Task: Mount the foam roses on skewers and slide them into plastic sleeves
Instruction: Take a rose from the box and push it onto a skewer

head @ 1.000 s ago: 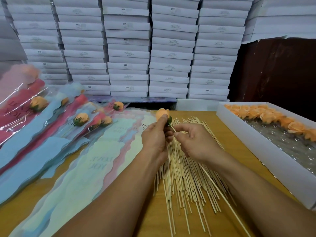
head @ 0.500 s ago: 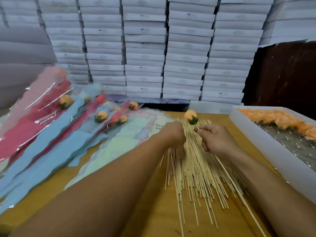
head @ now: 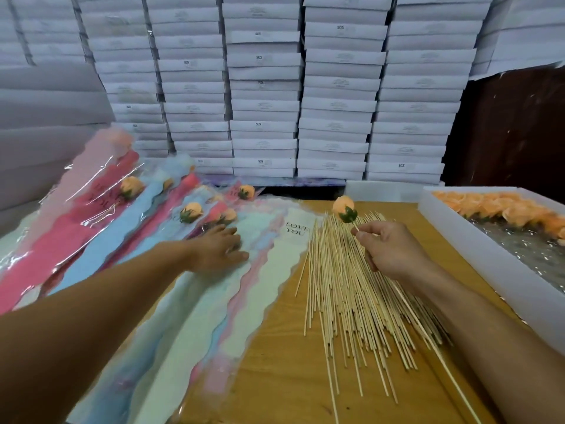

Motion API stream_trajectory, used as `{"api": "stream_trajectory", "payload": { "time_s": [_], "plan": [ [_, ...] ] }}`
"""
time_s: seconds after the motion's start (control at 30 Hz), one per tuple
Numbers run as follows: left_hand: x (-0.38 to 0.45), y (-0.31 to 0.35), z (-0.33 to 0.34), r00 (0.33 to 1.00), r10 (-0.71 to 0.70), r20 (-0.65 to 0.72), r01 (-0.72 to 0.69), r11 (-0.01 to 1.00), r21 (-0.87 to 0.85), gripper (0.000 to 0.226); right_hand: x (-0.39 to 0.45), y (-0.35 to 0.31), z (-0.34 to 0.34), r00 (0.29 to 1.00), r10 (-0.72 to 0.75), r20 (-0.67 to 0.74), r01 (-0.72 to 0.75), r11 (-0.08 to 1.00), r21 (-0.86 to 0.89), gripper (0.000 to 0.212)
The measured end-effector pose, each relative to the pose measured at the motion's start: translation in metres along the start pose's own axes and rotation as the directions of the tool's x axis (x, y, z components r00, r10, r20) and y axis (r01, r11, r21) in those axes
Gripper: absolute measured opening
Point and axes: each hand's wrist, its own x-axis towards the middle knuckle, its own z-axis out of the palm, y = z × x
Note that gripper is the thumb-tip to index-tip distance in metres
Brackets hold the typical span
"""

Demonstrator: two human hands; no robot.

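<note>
An orange foam rose (head: 344, 207) with a green base sits on the tip of a skewer. My right hand (head: 394, 249) pinches that skewer just below the flower, and the stick runs down past my wrist. My left hand (head: 218, 247) lies with fingers spread on the fanned stack of pastel plastic sleeves (head: 214, 301), one printed "LOVE YOU". A loose pile of bamboo skewers (head: 348, 295) lies on the wooden table (head: 275, 362) between my arms.
Finished sleeved roses (head: 131, 186) lie fanned at the left in pink, red and blue wrappers. A white tray (head: 489, 264) of orange foam roses (head: 495, 206) stands at the right. Stacked white boxes (head: 305, 87) form a wall behind the table.
My left hand let go of the rose and moved left onto the sleeves. My right hand now holds the mounted rose alone, slightly to the right.
</note>
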Motion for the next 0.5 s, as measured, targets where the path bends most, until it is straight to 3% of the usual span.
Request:
{"api": "stream_trajectory", "payload": {
  "time_s": [0.1, 0.5],
  "plan": [
    [-0.002, -0.008, 0.028, 0.998, -0.054, 0.021, 0.055, 0.997, -0.053, 0.072, -0.001, -0.001, 0.000, 1.000, -0.004, 0.003, 0.004, 1.000, -0.007, 0.020],
    [-0.005, -0.008, 0.047, 0.952, -0.001, -0.305, -0.004, 1.000, -0.016, 0.056, -0.003, -0.002, 0.001, 1.000, -0.004, 0.006, 0.004, 1.000, -0.026, 0.014]
  ]
}}
